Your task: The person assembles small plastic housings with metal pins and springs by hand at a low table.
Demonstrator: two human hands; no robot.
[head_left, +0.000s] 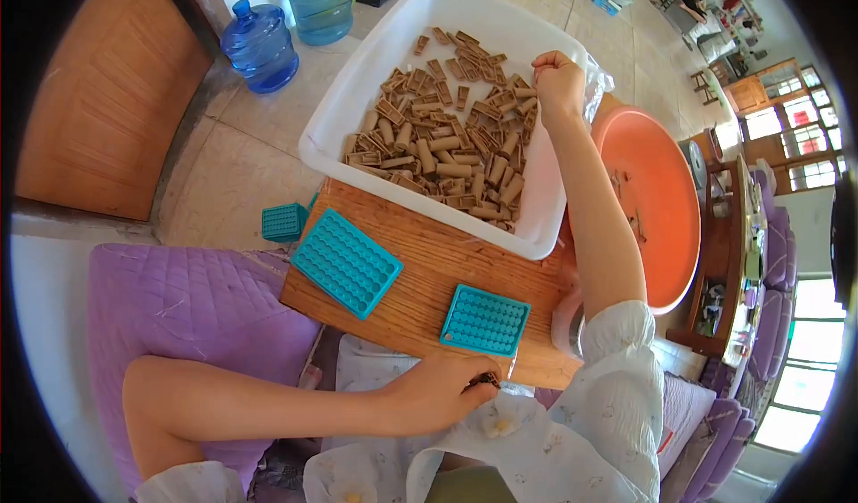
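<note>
My left hand [433,394] is curled closed in front of my body, around a small dark brown piece [485,380] whose kind I cannot make out. Over the right rim of a white plastic tub [349,101], my right hand [559,78] has its fingers pinched together; whatever is between them does not show. Many tan, trough-shaped plastic pieces [438,141] lie heaped inside the tub. Just beyond my left hand, a teal tray [487,320] with rows of small cells sits on the wooden table, a small round bit in its near-left corner. Another teal tray [347,263] lies further left.
An orange basin [657,208] with a few brown bits stands right of the wooden table [420,297]. Teal trays [283,222] rest on the floor at left. Blue water jugs [259,47] stand behind, near a wooden door [112,92]. A purple quilted seat [197,302] is beside me.
</note>
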